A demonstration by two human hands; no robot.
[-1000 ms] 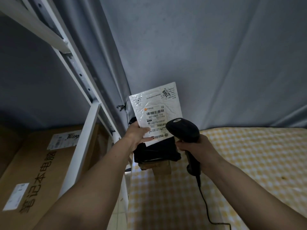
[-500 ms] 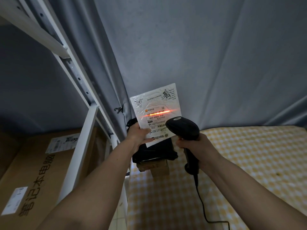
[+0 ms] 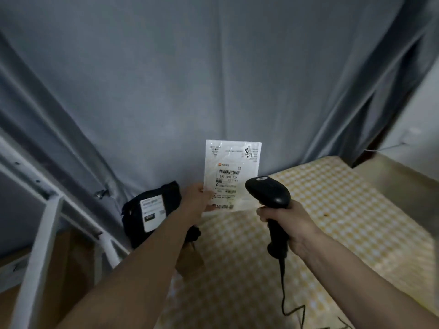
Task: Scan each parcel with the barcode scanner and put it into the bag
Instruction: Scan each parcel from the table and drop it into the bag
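Note:
My left hand (image 3: 198, 200) pinches the lower left edge of a flat white parcel (image 3: 231, 172), held upright with its barcode label facing me. My right hand (image 3: 288, 224) grips the handle of a black barcode scanner (image 3: 268, 194), whose head sits just right of the parcel's lower part; no red scan line shows. A black parcel (image 3: 149, 210) with a white label stands against the curtain at the table's far left. A small brown cardboard box (image 3: 190, 260) lies partly hidden under my left forearm. No bag is visible.
A yellow checked cloth covers the table (image 3: 332, 210). A grey curtain (image 3: 213, 79) hangs behind it. A white metal shelf frame (image 3: 42, 236) stands at the left with a brown carton (image 3: 61, 269) behind it. The scanner cable (image 3: 282, 295) trails toward me.
The red scan line seen on the barcode half a second ago is gone. The view has swung right, and the parcel now stands straighter. Both hands keep their holds.

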